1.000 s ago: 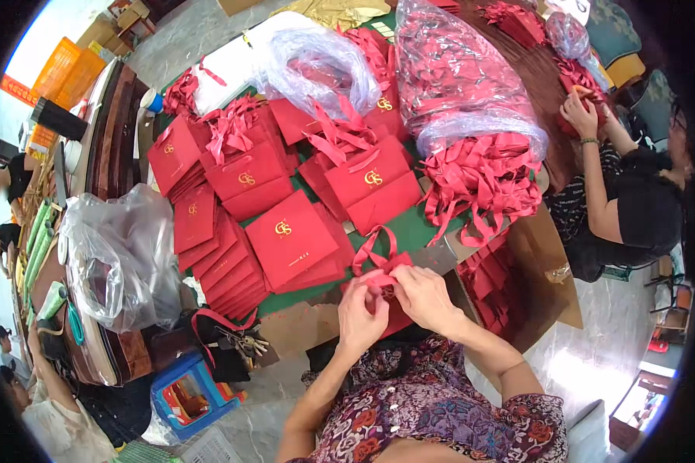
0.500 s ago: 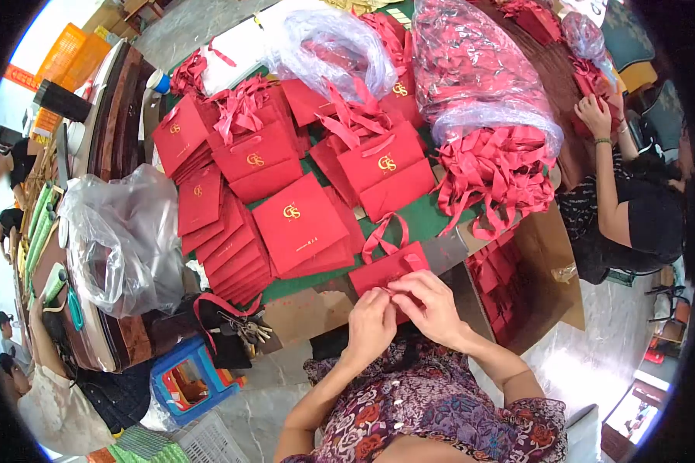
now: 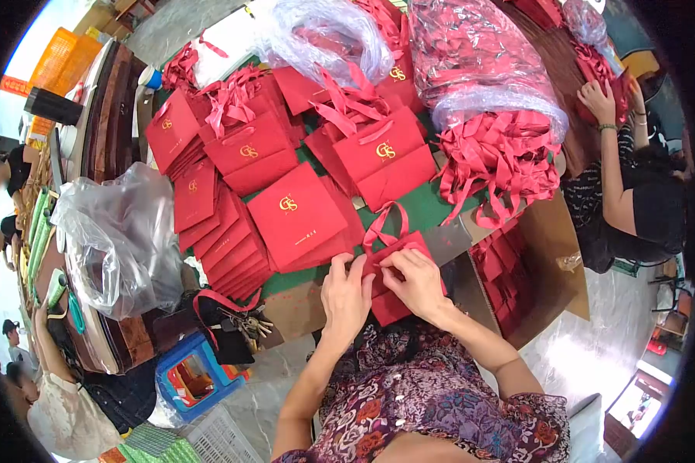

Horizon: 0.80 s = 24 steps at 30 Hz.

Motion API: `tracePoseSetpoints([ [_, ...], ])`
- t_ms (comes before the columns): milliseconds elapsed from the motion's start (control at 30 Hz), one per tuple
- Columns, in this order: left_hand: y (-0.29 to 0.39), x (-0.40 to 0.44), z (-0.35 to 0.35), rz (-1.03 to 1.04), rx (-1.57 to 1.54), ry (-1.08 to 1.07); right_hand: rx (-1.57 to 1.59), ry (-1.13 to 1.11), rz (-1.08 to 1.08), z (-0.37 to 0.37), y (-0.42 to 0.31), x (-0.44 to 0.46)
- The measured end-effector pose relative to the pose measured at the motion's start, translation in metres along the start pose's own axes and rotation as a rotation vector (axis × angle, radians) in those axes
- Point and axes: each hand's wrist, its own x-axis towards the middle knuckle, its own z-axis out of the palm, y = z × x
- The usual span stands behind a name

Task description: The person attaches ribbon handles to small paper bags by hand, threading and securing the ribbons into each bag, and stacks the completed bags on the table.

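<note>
A small red bag [image 3: 391, 307] with a ribbon handle lies at the table's front edge, between my hands. My left hand [image 3: 346, 297] is closed on its left side, thumb and forefinger near the ribbon. My right hand [image 3: 415, 284] pinches at the bag's upper middle; the fingertips hide what exactly they grip. Just beyond are piles of flat red bags [image 3: 297, 218] with gold lettering. Another red bag with ribbon [image 3: 386, 158] stands behind them. A heap of red ribbons [image 3: 500, 166] spills from a clear plastic bag [image 3: 483, 62] at the back right.
An open cardboard box [image 3: 552, 270] with red bags inside is at the table's right front. Crumpled clear plastic [image 3: 116, 239] lies on the left, near keys [image 3: 256, 324] and a blue stool [image 3: 197, 378]. At the right, a co-worker's hands [image 3: 598, 100] hold red items.
The red bag, earlier mostly covered by my hands, now shows its front between them. My hands have drawn slightly apart along it. The co-worker's hands at the right have shifted.
</note>
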Motion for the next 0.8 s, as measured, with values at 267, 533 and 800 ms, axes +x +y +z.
tracePoseSetpoints([
  [267,-0.003,0.004,0.002,-0.045,-0.191,-0.003,-0.064,-0.09,-0.008,-0.003,-0.001,-0.002],
  [533,0.009,0.006,-0.004,0.059,-0.148,0.085,0.123,-0.114,0.14,-0.005,-0.008,-0.002],
  [800,0.006,0.004,-0.002,-0.115,-0.303,-0.022,0.071,-0.077,0.083,0.001,-0.008,-0.003],
])
